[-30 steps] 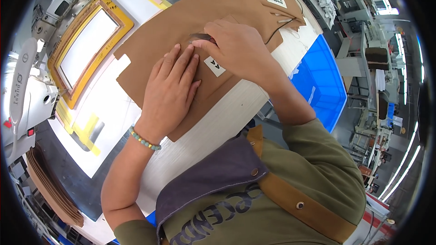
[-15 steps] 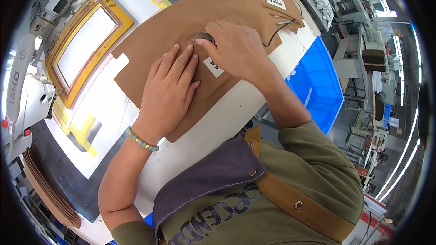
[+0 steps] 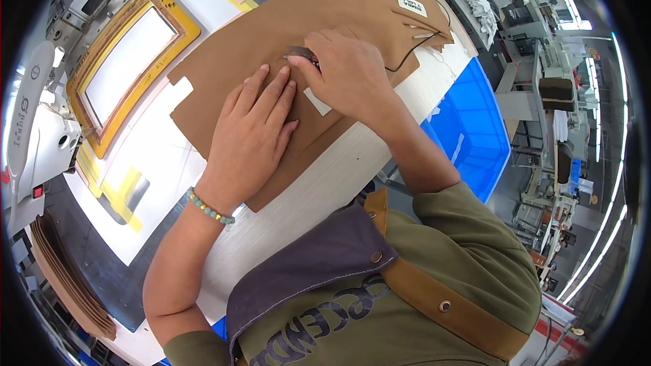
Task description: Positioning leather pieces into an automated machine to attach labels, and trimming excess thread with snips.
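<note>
Brown panel [image 3: 247, 37]: left hand [image 3: 247, 125] flat, right hand [image 3: 349, 73] gripping snips [image 3: 297, 50] (bare tabletop [image 3: 336, 168] beside edge).

Left hand [image 3: 247, 129] flat, palm down, fingers a little spread and aimed forward, thumb out to its right! Left forearm [image 3: 178, 254] bare, slanting up, elbow bent. And there, the right hand [image 3: 349, 71], curled in a grip, knuckles up, thumb reaching just beside the left fingertips; right forearm [image 3: 424, 152], bare too, angled in from the right.
</note>
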A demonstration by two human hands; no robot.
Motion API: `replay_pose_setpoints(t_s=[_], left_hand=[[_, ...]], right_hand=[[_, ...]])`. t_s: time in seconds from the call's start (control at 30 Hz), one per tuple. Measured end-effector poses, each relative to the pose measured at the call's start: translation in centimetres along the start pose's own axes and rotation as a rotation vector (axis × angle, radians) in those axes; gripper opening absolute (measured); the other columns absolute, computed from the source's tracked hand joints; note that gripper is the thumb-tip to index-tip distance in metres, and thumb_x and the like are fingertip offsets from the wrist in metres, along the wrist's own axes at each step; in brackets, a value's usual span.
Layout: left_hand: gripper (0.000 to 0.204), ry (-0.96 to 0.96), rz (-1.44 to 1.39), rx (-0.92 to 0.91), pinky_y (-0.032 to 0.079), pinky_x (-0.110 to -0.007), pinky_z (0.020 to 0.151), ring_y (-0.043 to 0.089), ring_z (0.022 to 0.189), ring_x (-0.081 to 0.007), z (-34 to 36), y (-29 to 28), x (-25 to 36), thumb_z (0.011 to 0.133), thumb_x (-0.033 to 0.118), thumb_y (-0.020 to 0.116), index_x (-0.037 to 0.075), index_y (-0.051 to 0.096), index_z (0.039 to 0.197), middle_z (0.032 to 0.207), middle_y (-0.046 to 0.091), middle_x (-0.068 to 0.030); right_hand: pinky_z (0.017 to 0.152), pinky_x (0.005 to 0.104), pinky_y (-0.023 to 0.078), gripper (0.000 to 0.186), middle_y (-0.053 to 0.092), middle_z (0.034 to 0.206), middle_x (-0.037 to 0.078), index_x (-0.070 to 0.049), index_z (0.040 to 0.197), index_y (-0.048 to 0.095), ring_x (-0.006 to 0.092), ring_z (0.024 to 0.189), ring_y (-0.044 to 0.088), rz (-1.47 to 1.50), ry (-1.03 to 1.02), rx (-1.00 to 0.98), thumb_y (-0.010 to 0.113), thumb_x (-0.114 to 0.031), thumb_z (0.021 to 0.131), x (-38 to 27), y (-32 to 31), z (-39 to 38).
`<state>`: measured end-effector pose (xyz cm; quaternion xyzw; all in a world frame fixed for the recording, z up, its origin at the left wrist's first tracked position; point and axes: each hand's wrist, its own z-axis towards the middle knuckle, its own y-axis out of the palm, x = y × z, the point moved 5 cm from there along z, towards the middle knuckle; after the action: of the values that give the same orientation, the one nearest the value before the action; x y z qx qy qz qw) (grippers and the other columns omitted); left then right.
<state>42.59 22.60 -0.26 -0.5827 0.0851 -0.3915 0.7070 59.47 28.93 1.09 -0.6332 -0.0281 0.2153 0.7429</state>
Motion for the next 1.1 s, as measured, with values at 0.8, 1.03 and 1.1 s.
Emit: replay_pose_setpoints(t_s=[0.8,1.03,1.1], left_hand=[[0.057,-0.021,-0.047,0.002,0.035,-0.052,0.129,0.039,0.158,-0.0395,-0.2,0.2,0.0,0.100,0.019,0.071,0.001,0.058,0.153,0.165,0.052,-0.0108],[0.057,-0.081,-0.132,0.006,0.038,-0.052,0.126,0.039,0.158,-0.0401,-0.3,0.1,-0.5,0.099,0.021,0.073,0.001,0.059,0.151,0.165,0.048,-0.0180],[0.060,-0.134,-0.121,0.078,0.036,-0.053,0.127,0.037,0.159,-0.0408,-0.5,-0.2,-0.7,0.100,0.025,0.073,0.003,0.058,0.153,0.168,0.044,-0.0210]], right_hand=[[0.055,0.0231,0.031,0.034,0.050,0.074,-0.007,-0.010,0.092,0.072,0.0038,0.060,0.042,1.046,0.311,0.050,0.070,-0.040,0.109,6.7,-2.7,2.1],[0.068,0.0401,0.050,0.026,0.063,0.082,0.006,-0.006,0.105,0.077,0.0234,0.074,0.064,0.476,-0.188,0.029,0.082,-0.030,0.096,3.0,-0.9,2.4],[0.076,0.0423,0.052,0.021,0.066,0.094,0.010,-0.004,0.103,0.075,0.0295,0.085,0.065,0.367,-0.263,-0.023,0.077,-0.024,0.099,2.9,-0.5,2.5]])
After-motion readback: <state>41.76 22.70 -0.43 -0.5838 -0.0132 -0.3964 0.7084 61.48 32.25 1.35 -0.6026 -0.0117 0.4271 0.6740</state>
